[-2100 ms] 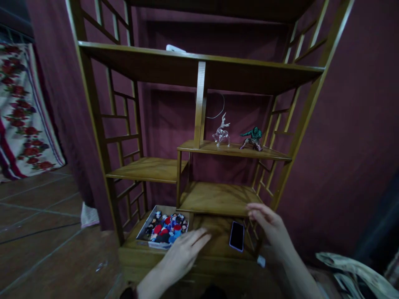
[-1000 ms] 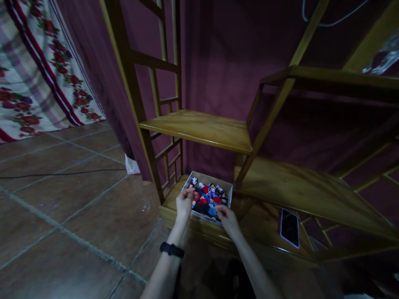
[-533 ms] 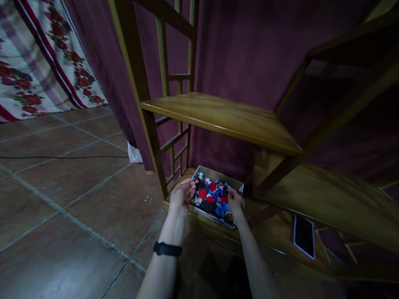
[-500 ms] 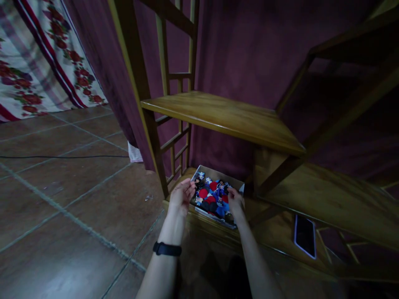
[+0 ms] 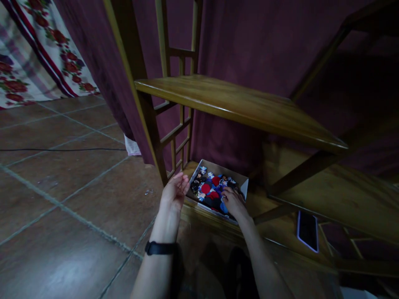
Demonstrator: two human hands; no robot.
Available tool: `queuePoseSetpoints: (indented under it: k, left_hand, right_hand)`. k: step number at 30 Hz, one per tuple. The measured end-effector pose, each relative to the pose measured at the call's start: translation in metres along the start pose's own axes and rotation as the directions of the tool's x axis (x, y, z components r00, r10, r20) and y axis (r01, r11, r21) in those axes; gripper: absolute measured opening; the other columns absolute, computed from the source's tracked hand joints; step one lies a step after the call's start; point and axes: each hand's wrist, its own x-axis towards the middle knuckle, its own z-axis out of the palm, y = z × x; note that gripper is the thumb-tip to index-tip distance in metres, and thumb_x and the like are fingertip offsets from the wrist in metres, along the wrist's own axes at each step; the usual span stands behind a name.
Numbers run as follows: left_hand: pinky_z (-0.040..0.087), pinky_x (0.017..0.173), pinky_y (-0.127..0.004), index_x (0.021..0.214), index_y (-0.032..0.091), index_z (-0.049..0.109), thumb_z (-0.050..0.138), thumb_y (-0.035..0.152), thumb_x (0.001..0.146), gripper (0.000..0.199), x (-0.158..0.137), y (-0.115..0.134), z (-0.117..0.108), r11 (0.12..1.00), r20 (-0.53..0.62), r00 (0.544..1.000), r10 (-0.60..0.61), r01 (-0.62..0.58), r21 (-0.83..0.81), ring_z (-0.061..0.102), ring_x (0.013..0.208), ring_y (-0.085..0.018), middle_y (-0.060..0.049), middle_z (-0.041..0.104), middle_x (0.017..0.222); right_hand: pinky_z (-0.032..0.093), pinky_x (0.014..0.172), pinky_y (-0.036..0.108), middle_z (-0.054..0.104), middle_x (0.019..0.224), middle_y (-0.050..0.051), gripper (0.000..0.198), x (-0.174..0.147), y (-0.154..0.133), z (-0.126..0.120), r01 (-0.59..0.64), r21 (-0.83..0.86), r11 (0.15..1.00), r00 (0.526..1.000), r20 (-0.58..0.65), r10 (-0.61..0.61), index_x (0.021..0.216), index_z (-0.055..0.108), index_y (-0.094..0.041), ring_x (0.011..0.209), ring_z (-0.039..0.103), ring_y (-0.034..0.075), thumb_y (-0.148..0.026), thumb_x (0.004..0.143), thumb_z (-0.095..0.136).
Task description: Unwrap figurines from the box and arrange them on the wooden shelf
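Head view: right hand (image 5: 233, 202) (I cannot tell its grip) hides pieces (image 5: 205, 189) in the box (image 5: 244, 189); left hand (image 5: 174, 192) hangs open.

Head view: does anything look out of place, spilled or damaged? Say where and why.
Yes: a small shiny scrap lies on the floor, left of the shelves; it looks like litter, though I cannot tell what it is. The trinkets lie jumbled but inside the box.
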Motion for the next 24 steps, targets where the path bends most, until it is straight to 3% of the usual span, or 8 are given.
queuePoseSetpoints:
  k: [2, 4, 9, 12, 16, 24]
  left_hand:
    - [0.048, 0.064, -0.022, 0.088, 0.015, 0.059, 0.054, 0.008, 0.074, 0.016, 0.0, -0.001, 0.001, 1.0, 0.006, 1.0, 0.002, -0.002, -0.002, 0.06, 0.057, -0.007, -0.002, 0.063, 0.07]
    - [0.048, 0.064, -0.022, 0.087, 0.015, 0.059, 0.053, 0.008, 0.074, 0.016, 0.0, -0.001, 0.002, 1.0, 0.013, 1.0, 0.005, -0.005, -0.005, 0.061, 0.058, -0.008, -0.002, 0.063, 0.071]
    - [0.048, 0.064, -0.022, 0.085, 0.014, 0.059, 0.053, 0.008, 0.074, 0.014, 0.0, -0.003, 0.003, 1.0, 0.029, 1.0, 0.009, -0.009, -0.001, 0.061, 0.06, -0.008, -0.002, 0.064, 0.073]
    - [0.048, 0.065, -0.022, 0.086, 0.015, 0.058, 0.054, 0.008, 0.074, 0.015, 0.001, -0.002, 0.003, 1.0, 0.029, 1.0, 0.003, -0.003, -0.006, 0.061, 0.06, -0.008, -0.002, 0.064, 0.074]
    - [0.048, 0.066, -0.022, 0.087, 0.015, 0.059, 0.053, 0.007, 0.073, 0.017, 0.004, 0.0, 0.001, 1.0, 0.033, 0.999, -0.001, 0.002, -0.022, 0.061, 0.06, -0.007, -0.002, 0.064, 0.073]
    - [0.048, 0.065, -0.023, 0.088, 0.015, 0.059, 0.054, 0.007, 0.073, 0.018, 0.008, -0.01, 0.006, 1.0, 0.025, 0.999, -0.023, 0.023, -0.003, 0.061, 0.057, -0.007, -0.002, 0.063, 0.073]
  right_hand:
    - [0.033, 0.088, 0.034, 0.061, 0.101, 0.005, 0.019, 0.001, -0.001, -0.005, -0.024, -0.023, 0.999, 1.0, -0.015, 0.023, 0.085, 0.065, -0.026, 0.097, 0.052, 0.021, -0.018, 0.078, 0.05]
    - [0.033, 0.089, 0.034, 0.061, 0.1, 0.006, 0.022, 0.004, -0.008, -0.006, -0.024, -0.001, 1.0, 0.999, -0.041, 0.024, 0.093, 0.064, -0.024, 0.098, 0.052, 0.021, -0.019, 0.08, 0.046]
    - [0.032, 0.095, 0.033, 0.048, 0.127, 0.007, 0.044, 0.014, -0.037, 0.013, 0.063, 0.115, 0.991, 0.997, -0.043, -0.059, 0.125, 0.043, -0.022, 0.115, 0.044, 0.021, -0.023, 0.081, 0.046]
    - [0.031, 0.096, 0.036, 0.049, 0.125, 0.01, 0.047, 0.016, -0.047, 0.027, 0.031, 0.107, 0.994, 0.999, -0.032, -0.028, 0.126, 0.043, -0.02, 0.115, 0.044, 0.024, -0.023, 0.079, 0.05]
    - [0.036, 0.091, 0.031, 0.051, 0.121, 0.007, 0.045, 0.017, -0.049, 0.032, 0.041, 0.184, 0.982, 0.999, -0.037, -0.035, 0.124, 0.045, -0.024, 0.108, 0.05, 0.021, -0.016, 0.079, 0.046]
    - [0.034, 0.091, 0.036, 0.052, 0.12, 0.011, 0.044, 0.025, -0.046, 0.039, -0.068, 0.177, 0.982, 0.996, -0.041, 0.076, 0.123, 0.045, -0.02, 0.113, 0.045, 0.026, -0.024, 0.079, 0.047]
